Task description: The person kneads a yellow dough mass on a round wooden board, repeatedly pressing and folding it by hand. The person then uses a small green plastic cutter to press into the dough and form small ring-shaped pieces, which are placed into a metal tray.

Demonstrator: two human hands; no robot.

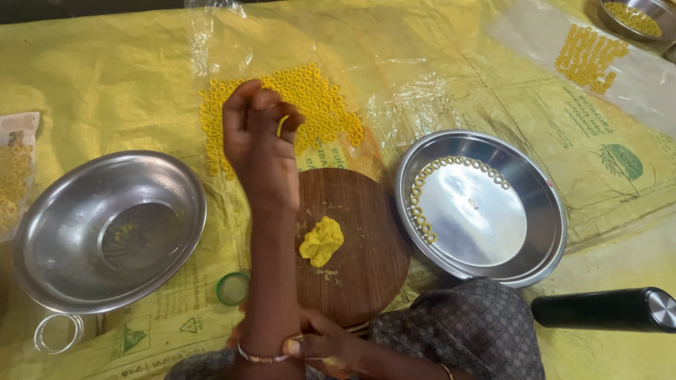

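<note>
The left hand point(262, 134) is raised over the middle of the scene, its fingers curled together and pinching a small yellow dough ring point(282, 125) at the fingertips, just above a spread of matching dough rings point(317, 105) laid out on a clear plastic sheet point(394, 84) toward 12 o'clock. The right hand point(325, 345) sits low at 6 o'clock, near the person's lap, with fingers bent inward; whether it grips anything I cannot tell, though a bit of yellow shows beneath it. Between the two hands lies a round wooden board point(366, 232) carrying a lump of yellow dough point(322, 241) near its centre. At 3 o'clock from the board, touching its edge, stands a steel plate point(542, 211) with a curved row of rings along its left inner rim. At 9 o'clock sits an empty-looking steel bowl point(56, 232), and a small green cap point(232, 288) lies between bowl and board. A black cylinder point(598, 309) rests at 4 o'clock. Everything sits on a yellow printed sheet point(105, 77).
</note>
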